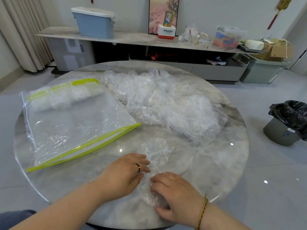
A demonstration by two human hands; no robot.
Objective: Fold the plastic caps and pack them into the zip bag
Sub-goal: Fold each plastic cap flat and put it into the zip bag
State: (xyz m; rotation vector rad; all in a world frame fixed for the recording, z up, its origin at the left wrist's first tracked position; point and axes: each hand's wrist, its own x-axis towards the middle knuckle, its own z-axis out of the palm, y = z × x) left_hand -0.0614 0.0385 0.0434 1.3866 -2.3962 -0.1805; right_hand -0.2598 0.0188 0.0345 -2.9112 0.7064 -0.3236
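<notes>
Crinkled clear plastic cap (156, 155) under hands

On the table (212, 171), the left hand (123, 173) rests flat on a plastic cap (157, 151) that the right hand (174, 195) grips, near the zip bag (74, 123) and a pile of caps (166, 103).

There is one round table (207, 163), and on it one zip bag (79, 127) at the left of the frame. One single cap (157, 151) lies apart in the lower middle. The caps in the one big pile (166, 103) at the centre are too tangled to count. Two hands show, the left hand (126, 171) and the right hand (174, 195). One blue box (94, 24) is upper left, and one dustbin (280, 135) is at the right edge.
</notes>
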